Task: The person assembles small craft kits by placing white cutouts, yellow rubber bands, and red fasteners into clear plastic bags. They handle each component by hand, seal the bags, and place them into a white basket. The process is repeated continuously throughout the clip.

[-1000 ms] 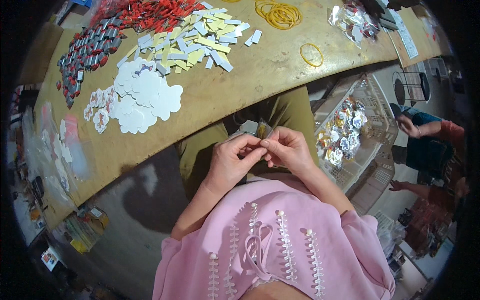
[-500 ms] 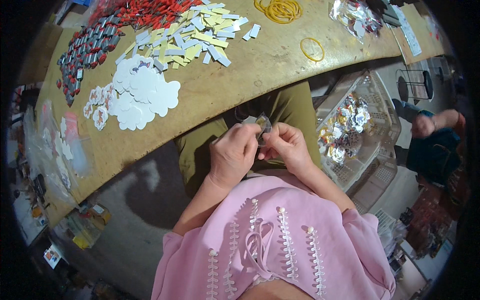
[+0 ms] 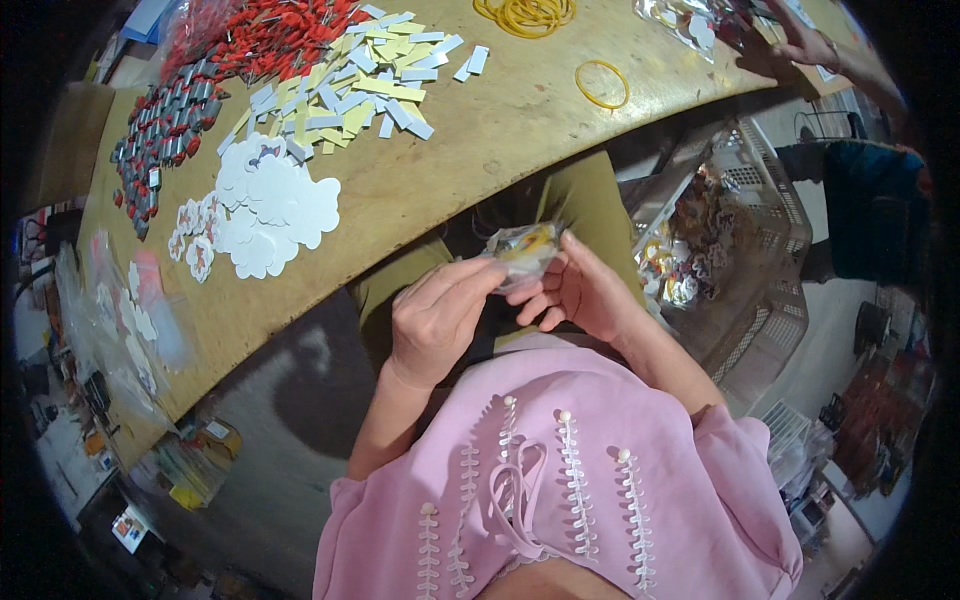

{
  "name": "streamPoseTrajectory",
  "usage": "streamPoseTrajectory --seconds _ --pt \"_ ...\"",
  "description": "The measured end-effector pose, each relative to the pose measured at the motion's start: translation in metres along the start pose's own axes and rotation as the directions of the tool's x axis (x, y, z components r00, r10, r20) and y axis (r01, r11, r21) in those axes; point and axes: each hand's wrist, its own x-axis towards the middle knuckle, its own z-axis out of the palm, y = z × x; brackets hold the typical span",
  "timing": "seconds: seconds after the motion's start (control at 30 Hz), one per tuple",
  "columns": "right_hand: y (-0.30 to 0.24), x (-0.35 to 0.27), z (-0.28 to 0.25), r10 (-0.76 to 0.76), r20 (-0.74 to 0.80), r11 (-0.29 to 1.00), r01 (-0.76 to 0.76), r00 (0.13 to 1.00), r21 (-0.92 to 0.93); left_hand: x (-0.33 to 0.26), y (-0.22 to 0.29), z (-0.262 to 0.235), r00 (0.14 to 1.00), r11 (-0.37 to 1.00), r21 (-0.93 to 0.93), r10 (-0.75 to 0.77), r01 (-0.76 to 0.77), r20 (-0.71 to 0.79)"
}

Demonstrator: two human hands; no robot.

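A small clear plastic bag (image 3: 524,248) with something yellow in it is held above my lap, just off the table's edge. The yellow content is blurred. My left hand (image 3: 440,318) pinches the bag's lower left corner between thumb and fingers. At the bag's right edge is my right hand (image 3: 592,290), thumb along the side and the other fingers loosely curled beneath, so it grips the bag lightly. On the table (image 3: 400,215), left of the hands, lies a pile of white cloud-shaped cards (image 3: 275,215).
Yellow and white strips (image 3: 350,85), red parts (image 3: 285,40), grey-and-red pieces (image 3: 170,125) and yellow rubber bands (image 3: 525,14) lie on the table. One loose band (image 3: 602,85) is nearer. A plastic crate (image 3: 765,290) with filled packets stands right. Another person's hand (image 3: 805,45) reaches over the far right.
My hands have parted slightly, and the bag now shows more fully, with yellow visible inside. The view has shifted a little. The other person has moved to the table's far right end.
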Motion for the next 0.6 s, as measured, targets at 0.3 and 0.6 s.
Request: streamPoseTrajectory --seconds 0.3,0.6 --pt "-0.009 0.01 -0.015 -0.001 0.096 0.994 -0.009 0.995 0.11 0.001 0.0 -0.015 0.977 0.989 -0.115 0.118 -0.098 0.178" --pt "-0.001 0.005 0.021 -0.29 -0.028 0.929 0.289 0.957 0.233 -0.009 0.004 0.002 0.893 0.869 -0.206 -0.429 0.449 0.138"
